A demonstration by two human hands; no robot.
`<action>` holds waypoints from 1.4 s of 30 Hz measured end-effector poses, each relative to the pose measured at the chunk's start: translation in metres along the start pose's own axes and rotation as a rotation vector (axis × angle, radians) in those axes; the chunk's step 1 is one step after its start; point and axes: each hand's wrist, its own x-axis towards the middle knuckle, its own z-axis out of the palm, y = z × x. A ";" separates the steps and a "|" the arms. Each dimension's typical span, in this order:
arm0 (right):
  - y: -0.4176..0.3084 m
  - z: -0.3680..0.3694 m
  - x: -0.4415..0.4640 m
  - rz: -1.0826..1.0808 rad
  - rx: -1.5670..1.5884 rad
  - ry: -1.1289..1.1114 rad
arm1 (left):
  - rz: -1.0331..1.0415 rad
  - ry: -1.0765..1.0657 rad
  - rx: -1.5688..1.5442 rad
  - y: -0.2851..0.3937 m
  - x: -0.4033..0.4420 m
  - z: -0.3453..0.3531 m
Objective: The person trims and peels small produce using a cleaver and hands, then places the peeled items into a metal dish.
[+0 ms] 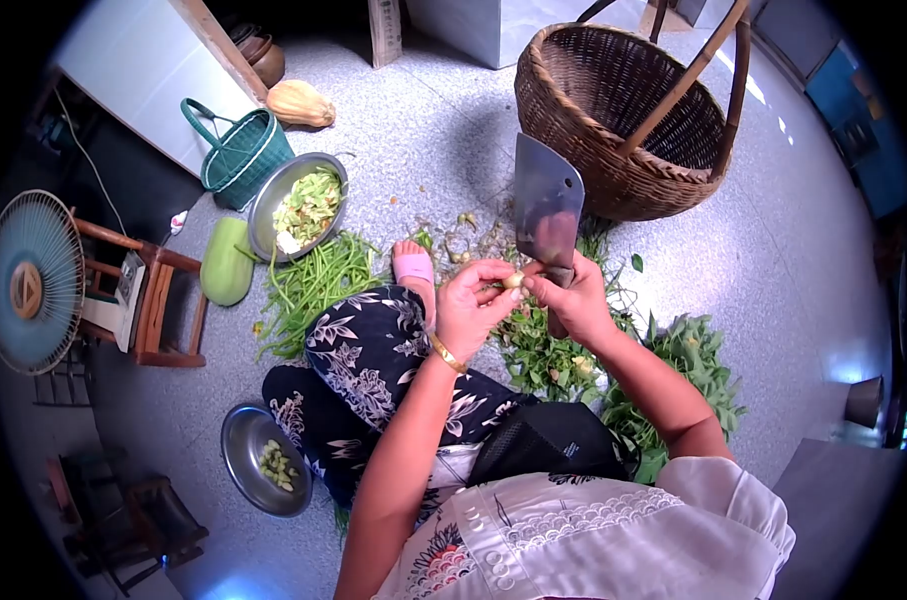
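while the left hand sits near the middle of the frame with its fingers curled, the small pale vegetable piece lies right at its fingertips, pinched between thumb and fingers on the side facing the other hand. the right hand, just to the right of it in the frame, is closed around the handle of a cleaver, whose broad blade stands up toward the top of the frame. the right thumb reaches leftward, close to the vegetable piece; whether it presses on it, i cannot tell. a gold-coloured bracelet circles the left wrist.

below the hands, slightly right of centre, leafy greens lie on the floor, and a bigger leafy heap spreads toward the right. a brown wicker basket stands at the upper right. in the upper left, a metal bowl holds chopped yellow-green pieces, with long green stems just below it, a pale green gourd at its left and a teal basket above. at the lower left, a second metal bowl holds green chunks.
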 end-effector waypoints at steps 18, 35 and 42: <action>0.008 -0.006 0.008 0.113 0.033 -0.019 | -0.028 -0.014 0.012 -0.003 0.000 0.004; 0.010 0.008 0.010 0.023 -0.017 0.021 | -0.069 0.145 -0.161 -0.007 0.004 -0.001; 0.015 0.010 0.016 -0.008 -0.206 0.059 | 0.082 0.176 0.035 -0.013 0.003 0.004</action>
